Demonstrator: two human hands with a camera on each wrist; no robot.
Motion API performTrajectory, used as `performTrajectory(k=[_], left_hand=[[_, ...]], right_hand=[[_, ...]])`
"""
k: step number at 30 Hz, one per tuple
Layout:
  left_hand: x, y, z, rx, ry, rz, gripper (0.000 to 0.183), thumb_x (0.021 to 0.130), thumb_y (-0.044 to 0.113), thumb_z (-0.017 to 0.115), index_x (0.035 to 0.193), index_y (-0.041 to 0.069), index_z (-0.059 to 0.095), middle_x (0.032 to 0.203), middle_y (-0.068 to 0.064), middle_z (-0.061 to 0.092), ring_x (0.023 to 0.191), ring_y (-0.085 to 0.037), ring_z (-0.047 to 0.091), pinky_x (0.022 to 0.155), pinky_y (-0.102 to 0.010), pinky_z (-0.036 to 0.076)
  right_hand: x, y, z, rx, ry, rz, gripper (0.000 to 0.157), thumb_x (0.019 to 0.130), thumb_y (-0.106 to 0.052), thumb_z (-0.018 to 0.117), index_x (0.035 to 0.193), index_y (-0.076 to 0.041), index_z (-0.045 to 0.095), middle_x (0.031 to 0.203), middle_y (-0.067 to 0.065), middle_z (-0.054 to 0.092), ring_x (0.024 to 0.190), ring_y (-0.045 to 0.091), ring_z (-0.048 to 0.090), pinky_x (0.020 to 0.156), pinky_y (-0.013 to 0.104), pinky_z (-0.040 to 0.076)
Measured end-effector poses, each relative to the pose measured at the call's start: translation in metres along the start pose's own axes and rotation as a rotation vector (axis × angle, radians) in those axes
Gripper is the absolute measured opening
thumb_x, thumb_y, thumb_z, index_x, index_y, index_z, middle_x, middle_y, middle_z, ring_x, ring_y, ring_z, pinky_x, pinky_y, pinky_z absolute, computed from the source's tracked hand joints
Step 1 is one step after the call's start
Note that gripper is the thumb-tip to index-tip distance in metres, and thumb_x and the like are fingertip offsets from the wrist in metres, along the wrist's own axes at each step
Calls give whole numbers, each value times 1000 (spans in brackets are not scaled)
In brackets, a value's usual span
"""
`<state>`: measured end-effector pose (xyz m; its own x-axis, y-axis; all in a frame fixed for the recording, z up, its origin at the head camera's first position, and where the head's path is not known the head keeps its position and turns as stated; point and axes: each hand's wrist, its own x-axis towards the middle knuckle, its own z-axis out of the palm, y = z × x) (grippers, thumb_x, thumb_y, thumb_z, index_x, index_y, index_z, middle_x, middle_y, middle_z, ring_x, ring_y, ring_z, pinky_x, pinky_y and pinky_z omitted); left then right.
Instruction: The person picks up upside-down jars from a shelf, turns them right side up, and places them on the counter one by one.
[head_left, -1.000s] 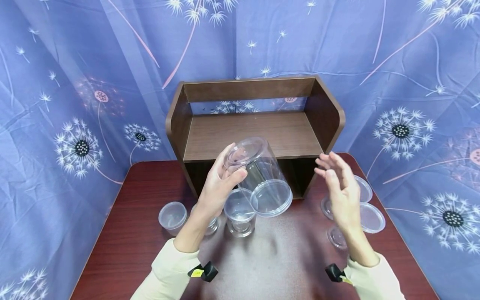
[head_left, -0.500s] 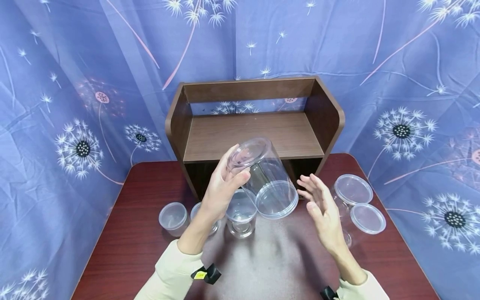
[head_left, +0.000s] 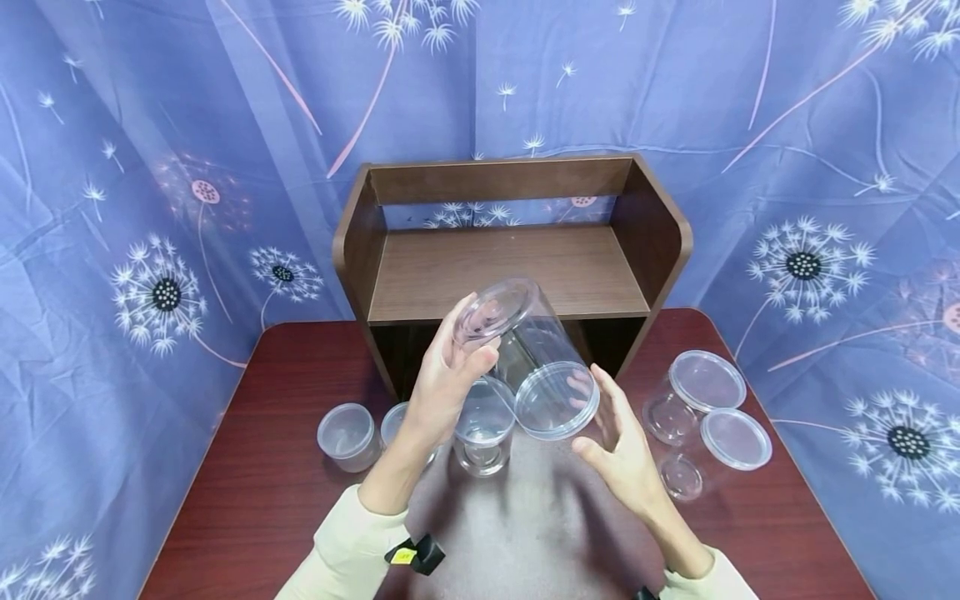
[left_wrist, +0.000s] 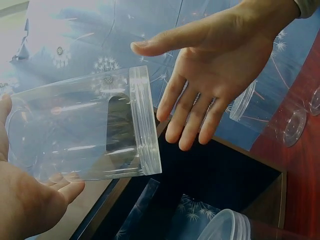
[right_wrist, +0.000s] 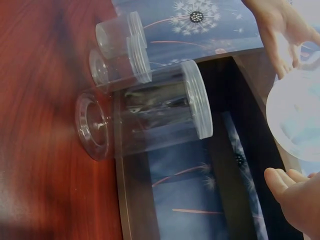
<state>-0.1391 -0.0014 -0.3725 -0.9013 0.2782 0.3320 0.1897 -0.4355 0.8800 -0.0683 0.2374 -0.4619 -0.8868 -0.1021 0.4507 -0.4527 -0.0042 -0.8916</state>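
Observation:
A large clear plastic jar [head_left: 542,340] with a ribbed translucent lid [head_left: 557,402] is held in the air, tilted so its lid points down and to the right. My left hand [head_left: 438,379] grips it around the base, thumb in front. My right hand [head_left: 626,458] is beside the lid, its fingers mostly straight and overlapping the lid's edge in the head view. In the left wrist view, the right hand [left_wrist: 215,75] shows its palm, fingertips very near the lid; contact cannot be told. Below the held jar stands another clear jar [head_left: 482,425] on the table.
A dark brown wooden shelf [head_left: 510,267] stands at the back of the red-brown table [head_left: 255,492]. Two smaller jars, a left one [head_left: 348,437] and one [head_left: 394,419] partly behind my left arm, are at left. Two lidded jars [head_left: 707,381] [head_left: 735,438] stand at right.
My right hand has moved left from above the right-hand jars to the held jar's lid. My left hand and the held jar have shifted slightly right.

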Motion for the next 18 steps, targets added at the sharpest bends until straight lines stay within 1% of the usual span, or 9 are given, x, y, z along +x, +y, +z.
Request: performTrajectory(k=[3,7,10,12,15,18], left_hand=[[-1,-1,1,-6,4,-2,86,90,14,69,161,-1,24,157,-24,42,142,-31,46,118,-40,36],[-2,-3,1,-10,4,-3,86,89,16,70,161,0,24,157,-23,42,142,-31,46,117,-40,37],[-4,-5,1,-16,-5,9,90,90,24,75,161,-1,24,157,-24,42,142,-30,46,117,-40,38],[-4,-8,1,-20,-10,17,95,90,31,78,161,-2,23,156,-25,42,141,-29,47,116,-40,38],[-5,-11,2,-26,-11,24,101,89,38,80,160,-3,23,156,-26,41,141,-28,47,116,-42,39],[-6,-14,2,-31,-3,18,108,86,46,83,160,-3,22,157,-27,41,141,-29,47,117,-42,38]], right_hand=[[2,3,3,36,-35,-3,93,92,-10,79,163,-3,20,154,32,39,138,26,50,116,27,35],[4,5,7,61,-56,-10,98,88,-13,84,163,-4,21,152,33,40,134,31,53,115,31,39],[6,7,10,41,-58,-14,97,86,-22,87,160,-2,28,151,29,44,132,33,55,113,32,42],[7,7,11,32,-57,-13,97,84,-24,88,158,0,30,149,29,46,130,33,56,111,32,44],[7,7,13,25,-51,-6,97,83,-23,89,157,2,31,148,28,48,129,31,58,109,32,46],[7,5,14,42,-46,4,101,82,-17,89,158,3,26,148,29,47,129,29,58,109,33,46]])
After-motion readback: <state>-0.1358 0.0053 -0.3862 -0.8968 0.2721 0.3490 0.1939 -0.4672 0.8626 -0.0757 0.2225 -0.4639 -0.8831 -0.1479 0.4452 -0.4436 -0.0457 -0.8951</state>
